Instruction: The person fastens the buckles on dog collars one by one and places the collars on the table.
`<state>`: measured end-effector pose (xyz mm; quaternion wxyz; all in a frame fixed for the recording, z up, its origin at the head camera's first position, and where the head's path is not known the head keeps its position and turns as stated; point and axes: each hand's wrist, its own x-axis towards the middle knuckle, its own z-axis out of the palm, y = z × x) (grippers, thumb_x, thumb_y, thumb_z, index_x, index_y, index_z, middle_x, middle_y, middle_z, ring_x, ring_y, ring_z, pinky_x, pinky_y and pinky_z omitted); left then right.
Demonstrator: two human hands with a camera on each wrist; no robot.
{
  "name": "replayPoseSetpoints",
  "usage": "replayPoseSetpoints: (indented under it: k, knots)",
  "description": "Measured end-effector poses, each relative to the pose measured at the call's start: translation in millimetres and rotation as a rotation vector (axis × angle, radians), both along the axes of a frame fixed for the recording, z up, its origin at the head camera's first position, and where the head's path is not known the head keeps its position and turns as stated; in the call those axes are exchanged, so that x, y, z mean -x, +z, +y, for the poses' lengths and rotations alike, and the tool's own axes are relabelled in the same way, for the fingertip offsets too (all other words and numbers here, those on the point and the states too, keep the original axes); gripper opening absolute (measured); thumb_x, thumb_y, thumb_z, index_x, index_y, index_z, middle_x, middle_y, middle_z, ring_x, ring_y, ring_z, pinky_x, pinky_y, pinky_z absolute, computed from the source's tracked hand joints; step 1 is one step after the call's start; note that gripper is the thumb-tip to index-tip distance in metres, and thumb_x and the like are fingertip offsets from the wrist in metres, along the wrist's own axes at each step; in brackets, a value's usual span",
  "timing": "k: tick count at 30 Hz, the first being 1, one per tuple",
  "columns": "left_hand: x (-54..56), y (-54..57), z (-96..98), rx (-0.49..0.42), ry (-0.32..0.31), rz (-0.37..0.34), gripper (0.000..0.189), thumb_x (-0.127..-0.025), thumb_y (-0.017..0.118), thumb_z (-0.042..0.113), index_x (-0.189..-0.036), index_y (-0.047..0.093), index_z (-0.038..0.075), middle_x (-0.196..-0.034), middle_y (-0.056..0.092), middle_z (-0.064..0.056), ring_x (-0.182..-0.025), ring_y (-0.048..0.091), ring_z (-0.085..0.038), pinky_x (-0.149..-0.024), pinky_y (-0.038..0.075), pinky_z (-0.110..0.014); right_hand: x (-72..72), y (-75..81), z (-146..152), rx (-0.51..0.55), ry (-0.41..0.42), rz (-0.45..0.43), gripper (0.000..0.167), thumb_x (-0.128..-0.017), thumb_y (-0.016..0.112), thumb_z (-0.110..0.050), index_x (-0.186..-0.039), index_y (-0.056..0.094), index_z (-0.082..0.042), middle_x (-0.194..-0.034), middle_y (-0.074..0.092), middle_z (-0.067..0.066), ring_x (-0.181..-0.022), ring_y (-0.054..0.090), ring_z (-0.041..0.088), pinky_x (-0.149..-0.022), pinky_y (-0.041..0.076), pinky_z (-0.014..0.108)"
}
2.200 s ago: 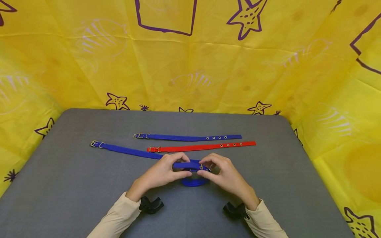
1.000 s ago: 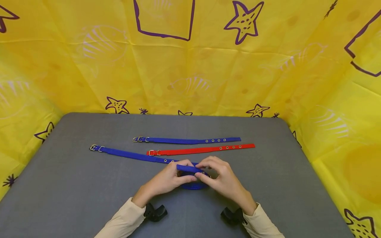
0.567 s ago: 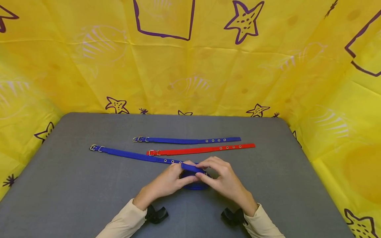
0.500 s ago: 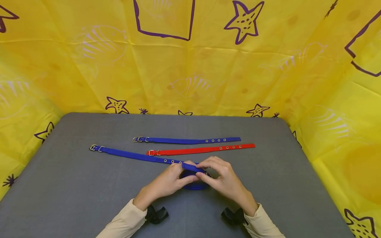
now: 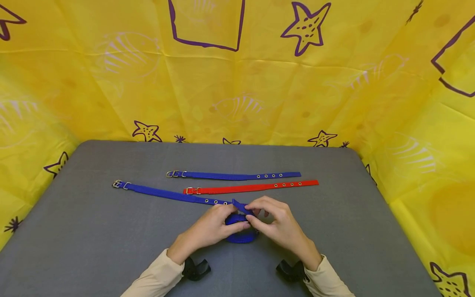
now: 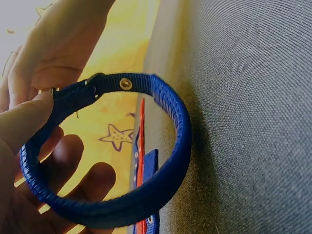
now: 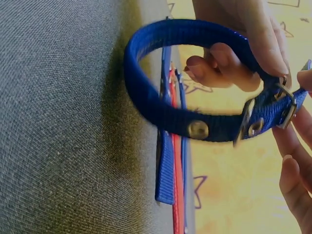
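Both hands hold a blue collar [image 5: 241, 238] bent into a closed ring above the table. My left hand [image 5: 208, 226] grips the ring near its buckle, thumb on the near side, as the left wrist view also shows. The right hand [image 5: 277, 216] pinches the strap's free end, which sticks up past the metal buckle [image 7: 287, 105]. In the right wrist view the strap runs through the buckle and a metal loop [image 7: 243, 122]. Brass eyelets [image 7: 198, 129] show along the strap. Whether the buckle's prong sits in a hole I cannot tell.
Beyond the hands a second blue collar [image 5: 159, 192] lies flat, its right end hidden behind the left hand. A red collar [image 5: 237, 189] and another blue collar [image 5: 219, 176] lie farther back on the grey table [image 5: 92, 239]. Yellow patterned cloth [image 5: 237, 82] surrounds the table.
The collar ring has tipped, so more of its opening shows. Its free end, first stretched leftward across the left fingers, now points up between the hands, and the right hand pinches it.
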<state>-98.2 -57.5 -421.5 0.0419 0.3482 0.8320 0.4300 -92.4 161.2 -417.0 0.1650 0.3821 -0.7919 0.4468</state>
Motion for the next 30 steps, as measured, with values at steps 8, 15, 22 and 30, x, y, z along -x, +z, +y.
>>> replayPoseSetpoints:
  k: [8,15,22,30]
  knots:
    - [0.8,-1.3,-0.6,-0.015,0.025,0.016,0.019,-0.095,0.067,0.032,-0.106,0.068,0.018,-0.090,0.071,0.005,-0.074,0.059,0.000,-0.064,0.048,-0.019,1.1,-0.1,0.6,0.008,-0.003,0.006,0.027,-0.082,0.077,0.001,-0.104,0.070,-0.013,-0.094,0.070,0.001,-0.077,0.062,0.009,-0.062,0.048,0.016]
    - [2.9,-0.2,-2.3,-0.019,-0.021,-0.141,0.022,-0.099,0.061,0.036,-0.113,0.066,0.019,-0.105,0.072,0.008,-0.093,0.065,-0.003,-0.084,0.054,-0.026,0.7,0.9,0.8,-0.006,-0.021,-0.009,0.033,-0.081,0.075,0.003,-0.110,0.068,-0.011,-0.096,0.070,0.002,-0.073,0.064,0.008,-0.055,0.043,0.015]
    - [4.0,-0.7,-4.3,-0.016,-0.042,-0.193,0.024,-0.101,0.057,0.032,-0.117,0.061,0.014,-0.109,0.069,0.004,-0.093,0.061,-0.009,-0.083,0.051,-0.025,-0.1,1.3,1.6,-0.021,-0.045,-0.017,0.039,-0.080,0.073,0.003,-0.116,0.066,-0.006,-0.094,0.068,0.003,-0.072,0.061,0.007,-0.057,0.048,0.019]
    - [4.0,0.9,-5.1,-0.037,-0.009,-0.208,0.020,-0.102,0.055,0.032,-0.117,0.057,0.018,-0.115,0.066,0.005,-0.103,0.060,-0.009,-0.092,0.049,-0.030,1.2,-3.0,1.7,0.019,-0.065,0.003,0.037,-0.080,0.068,0.007,-0.113,0.070,-0.008,-0.092,0.065,0.005,-0.072,0.056,0.009,-0.061,0.049,0.020]
